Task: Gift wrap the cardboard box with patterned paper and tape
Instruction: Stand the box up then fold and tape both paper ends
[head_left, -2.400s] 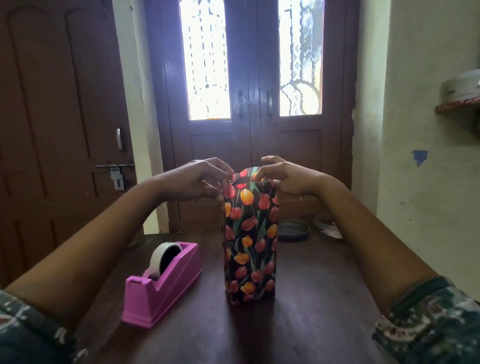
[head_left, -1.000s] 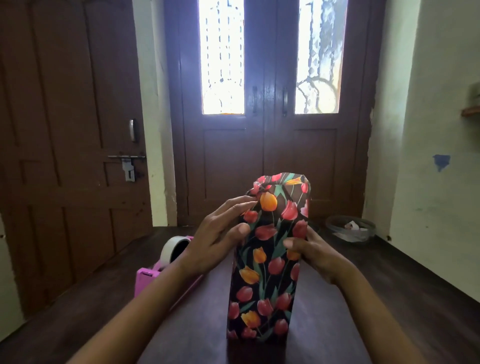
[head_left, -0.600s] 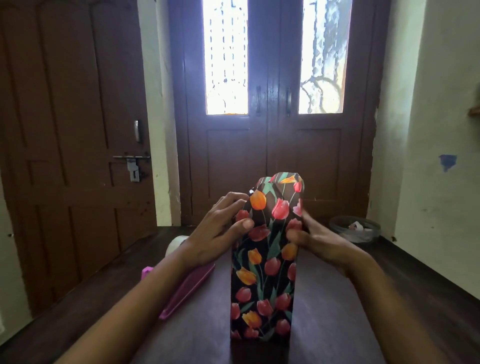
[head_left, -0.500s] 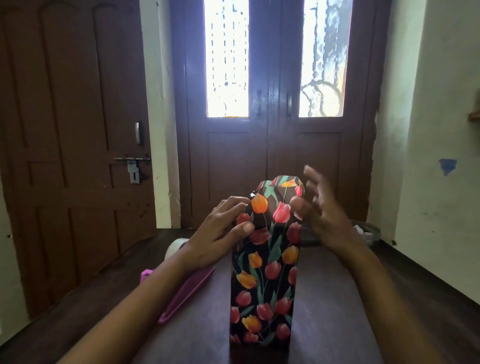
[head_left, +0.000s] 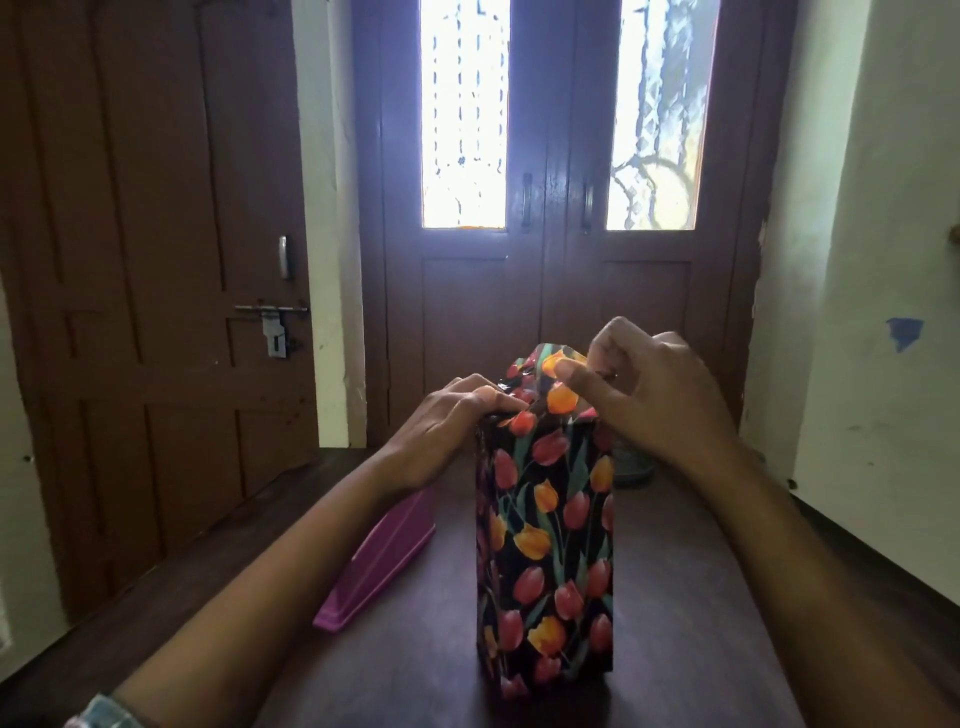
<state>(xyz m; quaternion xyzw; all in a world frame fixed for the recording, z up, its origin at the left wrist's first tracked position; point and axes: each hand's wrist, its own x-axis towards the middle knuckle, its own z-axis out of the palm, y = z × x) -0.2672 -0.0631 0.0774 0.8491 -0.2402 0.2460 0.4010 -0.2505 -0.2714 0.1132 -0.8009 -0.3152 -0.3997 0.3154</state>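
The box (head_left: 545, 551) stands upright on the dark wooden table (head_left: 675, 597), covered in black paper with red and orange tulips. A loose paper flap (head_left: 550, 364) sticks up at its top end. My left hand (head_left: 452, 431) presses down on the top left edge of the box, fingers curled over the folded paper. My right hand (head_left: 649, 400) is at the top right and pinches the flap between thumb and fingers. The pink tape dispenser (head_left: 384, 561) lies to the left of the box, largely hidden behind my left forearm.
A dark round dish (head_left: 631, 467) sits on the table behind the box, to the right. Brown doors with bright glass panes (head_left: 462, 114) stand beyond the table. A pale wall (head_left: 872, 260) runs along the right side.
My right hand left the box's side, lifted, and now pinches the top flap. My left hand slid up from the side onto the top left edge. The camera view moved closer.
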